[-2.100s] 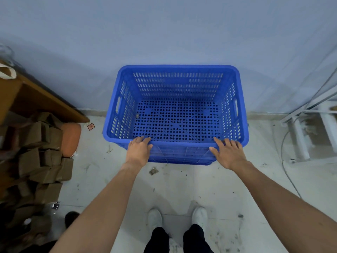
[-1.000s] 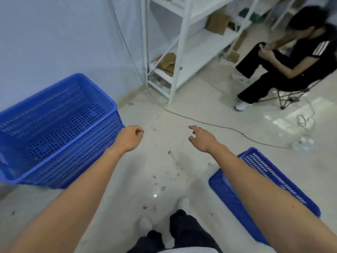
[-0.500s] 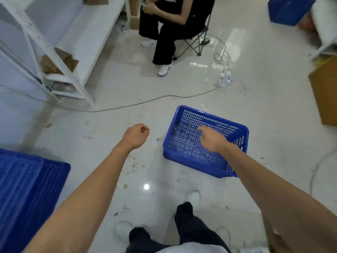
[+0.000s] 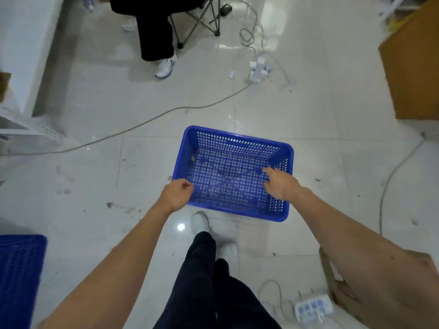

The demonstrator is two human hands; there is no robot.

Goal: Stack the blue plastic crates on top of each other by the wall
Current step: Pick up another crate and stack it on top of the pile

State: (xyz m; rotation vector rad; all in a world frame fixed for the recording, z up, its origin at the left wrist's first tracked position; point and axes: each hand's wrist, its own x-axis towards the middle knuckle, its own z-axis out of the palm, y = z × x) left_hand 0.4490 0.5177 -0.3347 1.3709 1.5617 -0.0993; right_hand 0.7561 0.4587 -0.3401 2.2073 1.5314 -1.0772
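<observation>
A blue perforated plastic crate [image 4: 237,137] stands upright on the tiled floor just ahead of my feet. My left hand [image 4: 177,194] hovers at its near left corner, fingers loosely curled, with nothing in it. My right hand [image 4: 280,184] is over the crate's right side with fingers spread, holding nothing. The corner of the other blue crates [image 4: 20,269] shows at the bottom left edge.
A seated person [image 4: 154,32] on a folding chair is at the top. A cable [image 4: 142,124] crosses the floor to a power strip [image 4: 257,72]. White shelving [image 4: 23,67] is on the left, a cardboard box [image 4: 413,67] on the right, and another power strip [image 4: 313,307] lies bottom right.
I have turned away from the crates by the wall and stepped up to the single crate on the floor. Both hands have come down over its near side.
</observation>
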